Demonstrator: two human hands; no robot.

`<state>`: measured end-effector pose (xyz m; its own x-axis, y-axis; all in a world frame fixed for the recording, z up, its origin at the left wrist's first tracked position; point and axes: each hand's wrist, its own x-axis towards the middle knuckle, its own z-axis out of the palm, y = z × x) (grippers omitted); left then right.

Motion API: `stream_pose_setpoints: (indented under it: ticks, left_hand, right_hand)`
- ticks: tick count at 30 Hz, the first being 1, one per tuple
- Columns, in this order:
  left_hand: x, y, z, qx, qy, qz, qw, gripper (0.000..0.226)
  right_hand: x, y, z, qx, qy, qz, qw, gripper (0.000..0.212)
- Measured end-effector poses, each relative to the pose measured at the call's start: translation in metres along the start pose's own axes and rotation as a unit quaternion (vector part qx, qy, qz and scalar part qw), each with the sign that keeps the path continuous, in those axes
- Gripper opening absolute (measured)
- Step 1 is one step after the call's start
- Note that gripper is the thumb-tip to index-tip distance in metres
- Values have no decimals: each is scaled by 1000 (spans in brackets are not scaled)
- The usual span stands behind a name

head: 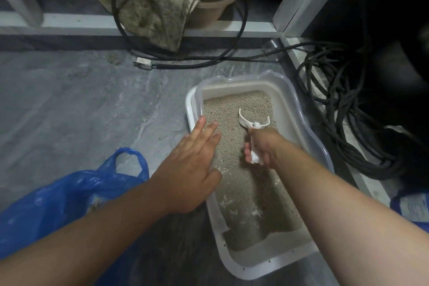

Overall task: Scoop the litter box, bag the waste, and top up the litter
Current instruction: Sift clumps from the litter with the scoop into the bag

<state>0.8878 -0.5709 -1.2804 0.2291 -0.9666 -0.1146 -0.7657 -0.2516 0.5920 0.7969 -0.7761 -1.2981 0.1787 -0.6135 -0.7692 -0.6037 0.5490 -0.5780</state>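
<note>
Left hand flat, fingers straight; right hand fisted, fingers curled.

Home utility corner: grey stone floor, cat litter box by a metal door frame, coiled black cables, dirty rag over a basin.

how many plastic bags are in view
1 for sure: the blue plastic bag on the floor, left of the litter box, under the left forearm. A blue item at the right edge might be another bag, but it is cut off.
</note>
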Motion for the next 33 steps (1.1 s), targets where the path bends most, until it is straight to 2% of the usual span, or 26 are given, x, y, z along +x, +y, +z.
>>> stream_pose_setpoints:
  ticks: [5, 9, 13, 18, 24, 33]
  left_hand:
    - [-1, 0, 2, -6, 7, 3, 1000, 74]
    - [-1, -3, 2, 1, 7, 6, 1000, 74]
    - [0, -1, 3, 4, 7, 3, 1000, 74]
    - [0, 0, 4, 3, 5, -5, 1000, 77]
    - [1, 2, 4, 8, 0, -13, 1000, 76]
    - [3, 2, 6, 11, 2, -14, 1000, 84]
  right_hand:
    - [1, 19, -2, -34, 77, -124, 989, 33]
    - [-8, 37, -8, -57, 73, -194, 977, 31]
    - [-29, 60, -11, -52, 51, -205, 976, 24]
    - [-39, 103, -21, -128, 148, -238, 951, 27]
    - [-52, 129, -31, -137, 170, -245, 945, 28]
    - [-72, 136, -43, -221, 186, -264, 920, 30]
